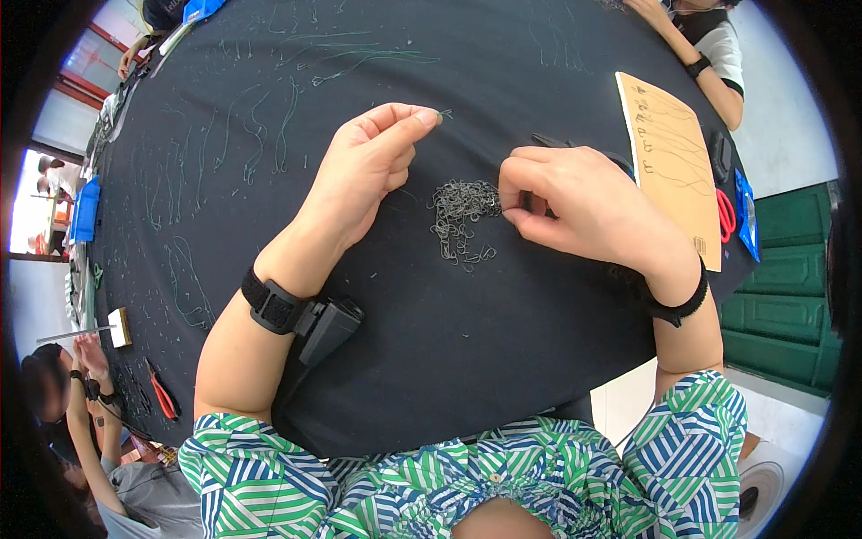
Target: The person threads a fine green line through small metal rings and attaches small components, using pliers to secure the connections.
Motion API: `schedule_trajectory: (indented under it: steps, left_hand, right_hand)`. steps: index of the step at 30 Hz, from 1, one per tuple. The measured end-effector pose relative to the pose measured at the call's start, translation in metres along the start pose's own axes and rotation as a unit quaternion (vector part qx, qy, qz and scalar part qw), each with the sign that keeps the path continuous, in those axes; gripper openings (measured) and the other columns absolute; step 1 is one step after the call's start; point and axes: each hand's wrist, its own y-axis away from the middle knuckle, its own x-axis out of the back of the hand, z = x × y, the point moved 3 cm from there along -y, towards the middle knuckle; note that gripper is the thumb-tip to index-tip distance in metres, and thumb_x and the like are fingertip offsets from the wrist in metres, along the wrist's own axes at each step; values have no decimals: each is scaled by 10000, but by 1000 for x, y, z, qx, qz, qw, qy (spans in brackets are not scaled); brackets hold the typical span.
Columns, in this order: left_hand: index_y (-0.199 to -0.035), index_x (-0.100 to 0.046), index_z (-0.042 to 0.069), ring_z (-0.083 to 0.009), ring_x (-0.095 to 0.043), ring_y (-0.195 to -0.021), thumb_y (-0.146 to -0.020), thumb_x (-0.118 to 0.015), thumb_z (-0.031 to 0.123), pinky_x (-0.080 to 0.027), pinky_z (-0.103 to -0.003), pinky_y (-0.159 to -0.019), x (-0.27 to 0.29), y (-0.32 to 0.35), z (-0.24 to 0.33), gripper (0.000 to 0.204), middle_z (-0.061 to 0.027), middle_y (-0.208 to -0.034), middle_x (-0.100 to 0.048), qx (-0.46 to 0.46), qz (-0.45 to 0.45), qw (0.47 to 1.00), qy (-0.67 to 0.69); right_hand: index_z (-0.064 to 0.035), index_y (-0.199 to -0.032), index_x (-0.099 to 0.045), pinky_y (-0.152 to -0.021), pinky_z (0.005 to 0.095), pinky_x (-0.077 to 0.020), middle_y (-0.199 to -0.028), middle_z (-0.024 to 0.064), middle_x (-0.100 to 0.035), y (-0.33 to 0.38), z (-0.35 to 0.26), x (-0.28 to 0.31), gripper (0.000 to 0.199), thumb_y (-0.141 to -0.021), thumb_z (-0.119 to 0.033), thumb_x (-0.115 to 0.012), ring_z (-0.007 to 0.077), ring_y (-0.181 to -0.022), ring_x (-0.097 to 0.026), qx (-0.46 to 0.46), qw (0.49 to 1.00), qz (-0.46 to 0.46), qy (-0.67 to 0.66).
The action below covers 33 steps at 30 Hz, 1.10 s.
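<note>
My left hand (375,157) is raised over the black cloth, its thumb and forefinger pinched together. Short ends of a fine line (446,114) poke out past the fingertips. To its right lies a tangled pile of small grey metal hooks (462,211), with a few loose ones along its lower edge. My right hand (575,202) is at the right side of this pile, fingers curled and thumb drawn toward them. Anything between those fingertips is hidden or too small to make out.
A dark-handled tool (552,141) lies partly behind my right hand. Right of it are a brown sheet (673,153) with hooks and lines, red-handled scissors (725,216) and a blue packet (746,216). Green lines (256,135) spread across the far left. Red pliers (162,395) lie lower left; other people sit around.
</note>
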Motion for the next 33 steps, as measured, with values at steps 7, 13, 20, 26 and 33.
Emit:
schedule_trajectory:
  steps: [7,13,20,26,33]
  left_hand:
    - [-1074,-631,50,3,-274,-546,-978,-609,219,-214,-186,-473,1,-1,-2,195,117,-652,-355,-1,-4,1000,2]
    - [-1076,-632,51,2,-270,-549,-980,-608,225,-214,-188,-479,-2,1,4,200,120,-652,-350,-4,-3,1000,-6]
    - [-1015,-646,22,7,-277,-526,-932,-680,212,-217,-186,-465,2,-1,-1,210,110,-638,-397,-11,2,1000,26]
    - [-1007,-647,21,6,-275,-523,-929,-681,208,-213,-188,-463,1,-2,-1,206,109,-631,-397,-16,10,1000,13]
    - [-1051,-629,48,-2,-280,-550,-968,-625,216,-218,-188,-478,1,-3,3,188,116,-657,-362,3,-3,1000,5]
  right_hand:
    - [-55,-819,-596,-658,367,-514,-814,88,-615,1,-9,-6,91,-785,-76,-678,279,-752,-643,34,999,1,-23]
    - [-48,-832,-615,-645,352,-520,-820,77,-609,1,-19,-14,109,-771,-69,-703,264,-740,-647,43,999,-19,13]
    - [-53,-846,-610,-644,372,-528,-794,86,-604,-2,-32,-22,90,-793,-92,-672,275,-750,-655,58,997,-47,3]
    - [-36,-841,-597,-631,384,-533,-786,114,-609,-4,-38,-33,92,-794,-102,-638,299,-751,-661,88,996,-29,-5]
    - [-30,-846,-590,-639,378,-538,-822,129,-624,-3,-37,-30,98,-784,-80,-648,310,-783,-662,70,996,-54,-7]
